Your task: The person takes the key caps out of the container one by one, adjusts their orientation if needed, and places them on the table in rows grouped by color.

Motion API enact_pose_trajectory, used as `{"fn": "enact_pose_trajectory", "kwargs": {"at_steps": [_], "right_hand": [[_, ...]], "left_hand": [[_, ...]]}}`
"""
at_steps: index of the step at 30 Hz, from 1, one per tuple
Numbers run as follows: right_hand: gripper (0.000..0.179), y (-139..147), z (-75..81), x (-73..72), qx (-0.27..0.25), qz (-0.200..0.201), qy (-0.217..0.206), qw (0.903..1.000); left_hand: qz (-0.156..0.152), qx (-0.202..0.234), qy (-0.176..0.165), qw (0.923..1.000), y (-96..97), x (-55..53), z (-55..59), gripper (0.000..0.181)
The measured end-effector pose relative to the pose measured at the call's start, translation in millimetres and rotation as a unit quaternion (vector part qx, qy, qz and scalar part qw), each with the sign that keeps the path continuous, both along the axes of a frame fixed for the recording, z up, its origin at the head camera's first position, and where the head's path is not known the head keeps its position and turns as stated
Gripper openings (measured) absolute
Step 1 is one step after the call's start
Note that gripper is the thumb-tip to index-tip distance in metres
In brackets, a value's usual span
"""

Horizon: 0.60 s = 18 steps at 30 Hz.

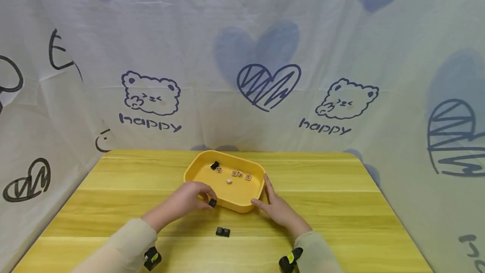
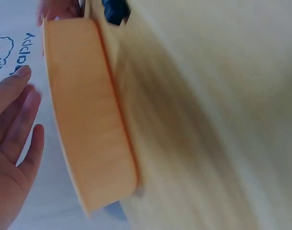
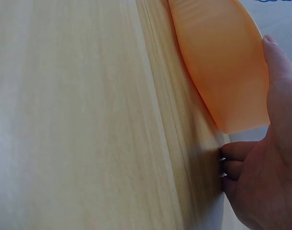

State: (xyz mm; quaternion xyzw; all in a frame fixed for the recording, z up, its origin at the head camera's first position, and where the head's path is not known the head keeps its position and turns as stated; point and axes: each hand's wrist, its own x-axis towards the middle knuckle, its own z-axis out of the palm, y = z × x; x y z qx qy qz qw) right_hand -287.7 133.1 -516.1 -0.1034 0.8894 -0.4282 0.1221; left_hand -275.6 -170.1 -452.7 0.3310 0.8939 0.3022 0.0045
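1. White printed cloth (image 1: 212, 113) hangs behind a wood-grain table (image 1: 326, 205) bearing a yellow tray (image 1: 242, 193).
2. The left hand (image 1: 188, 198) pinches a small black block (image 1: 212, 202) at the tray's near rim.
3. The right hand (image 1: 278, 210) clasps the tray's near right corner between thumb and fingers.
4. Two more black blocks (image 1: 219, 231) sit side by side before the tray.
5. Blocks look light, stiff, perhaps slick; opposite faces suit fingertips.

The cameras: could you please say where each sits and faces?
Head: head-worn, looking forward and down at the tray; left hand and right hand show.
Left: on left wrist, facing the tray's outside; left hand shows, right hand partly.
Right: on right wrist, facing table and tray; right hand shows.
Both wrist views share the tray.
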Motion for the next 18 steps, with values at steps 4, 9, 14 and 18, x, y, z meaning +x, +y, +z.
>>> {"fn": "enact_pose_trajectory", "kwargs": {"at_steps": [4, 9, 14, 18], "right_hand": [[0.095, -0.8, -0.2, 0.3, -0.003, -0.002, 0.001, 1.0000], [0.095, -1.4, -1.8, -0.2, 0.000, -0.002, 0.003, 1.0000], [0.095, -0.7, -2.7, -1.4, -0.002, 0.001, 0.007, 1.0000], [0.095, -0.8, -3.0, -2.1, -0.005, 0.001, 0.010, 0.9999]], "left_hand": [[-0.008, 0.011, 0.012, 0.9998, -1.5, 7.8, -9.7, 0.021], [-0.001, 0.024, -0.028, 0.9993, -0.8, 17.4, -27.7, 0.018], [0.027, 0.038, -0.076, 0.9961, 2.2, 23.8, -42.6, 0.020], [0.044, 0.043, -0.117, 0.9913, 4.9, 26.3, -51.9, 0.022]]}}
